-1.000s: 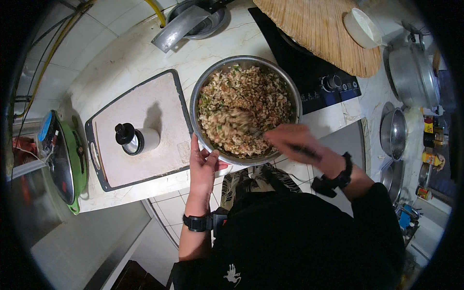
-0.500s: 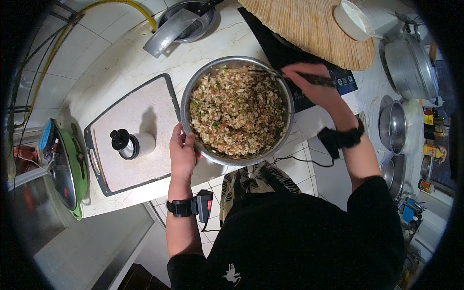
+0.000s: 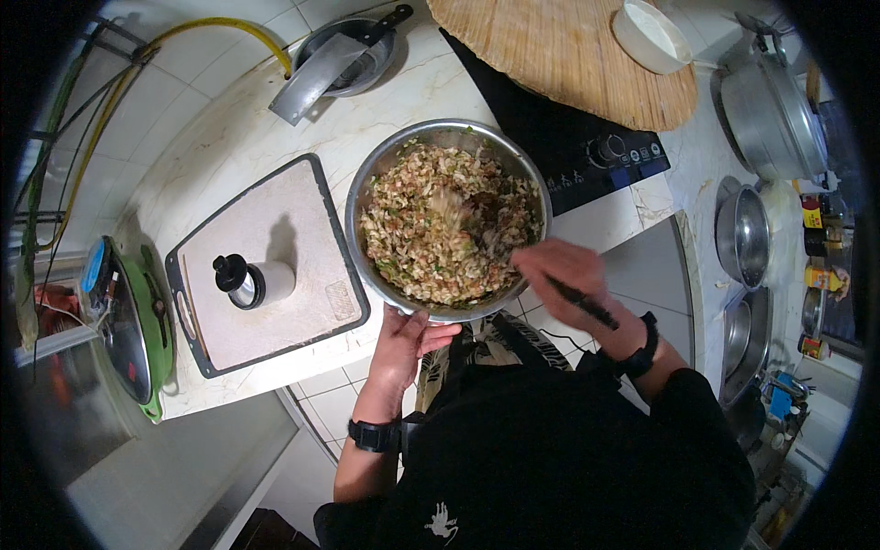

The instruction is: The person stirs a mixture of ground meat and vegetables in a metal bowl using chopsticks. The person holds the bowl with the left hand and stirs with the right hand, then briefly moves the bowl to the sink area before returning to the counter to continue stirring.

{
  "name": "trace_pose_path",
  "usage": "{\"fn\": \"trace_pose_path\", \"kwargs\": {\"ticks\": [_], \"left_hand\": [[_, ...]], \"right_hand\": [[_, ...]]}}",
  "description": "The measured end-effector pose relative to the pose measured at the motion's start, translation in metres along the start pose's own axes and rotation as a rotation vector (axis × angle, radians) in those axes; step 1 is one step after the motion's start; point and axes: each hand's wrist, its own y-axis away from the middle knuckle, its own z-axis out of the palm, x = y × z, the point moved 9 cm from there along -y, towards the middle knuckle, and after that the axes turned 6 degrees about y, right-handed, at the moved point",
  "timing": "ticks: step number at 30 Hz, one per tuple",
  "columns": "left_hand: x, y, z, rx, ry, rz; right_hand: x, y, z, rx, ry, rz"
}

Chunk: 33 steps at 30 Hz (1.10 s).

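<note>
A large metal bowl (image 3: pixel 522 158) is filled with a chopped mixture (image 3: pixel 412 215) in pale, brown and green bits. At the bowl's near edge, my left hand (image 3: pixel 403 344) grips the rim, with the thumb up against the side and fingers reaching beneath. My right hand (image 3: pixel 559 275), blurred by motion, is closed around dark chopsticks (image 3: pixel 584 302) over the bowl's near right side. Their thick ends stick out behind the hand; their tips go into the mixture, where some of it is smeared by movement.
Left of the bowl, a cutting board (image 3: pixel 316 257) carries a white bottle (image 3: pixel 273 282) with a black top. A cleaver (image 3: pixel 316 81) lies across a metal basin (image 3: pixel 378 69) behind. An induction cooker (image 3: pixel 573 147) sits partly under a round woven mat (image 3: pixel 550 46) holding a white bowl (image 3: pixel 653 38).
My right hand has swept with the chopsticks from the bowl's far right rim toward me. My left hand has shifted from the bowl's left side to its near edge.
</note>
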Motion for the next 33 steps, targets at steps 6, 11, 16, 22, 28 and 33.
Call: {"fn": "trace_pose_path", "kwargs": {"ticks": [6,11,16,22,28,33], "left_hand": [[0.03,-0.003,-0.017,0.156,-0.155,0.217],[0.033,-0.001,-0.013,0.161,-0.125,0.241],[0.034,0.0,-0.011,0.148,-0.11,0.246],[0.037,-0.002,-0.009,0.089,-0.116,0.241],[0.035,-0.004,-0.011,0.084,-0.113,0.224],[0.039,-0.005,-0.011,0.083,-0.124,0.246]], "right_hand": [[0.015,-0.033,0.008,0.083,0.03,-0.012],[-0.028,-0.023,0.049,-0.15,0.042,-0.315],[0.006,-0.035,0.036,-0.118,-0.047,-0.093],[-0.034,-0.024,0.06,-0.297,-0.026,-0.366],[0.017,-0.048,0.042,-0.131,-0.107,-0.039],[-0.011,-0.035,0.053,-0.241,-0.115,-0.236]]}}
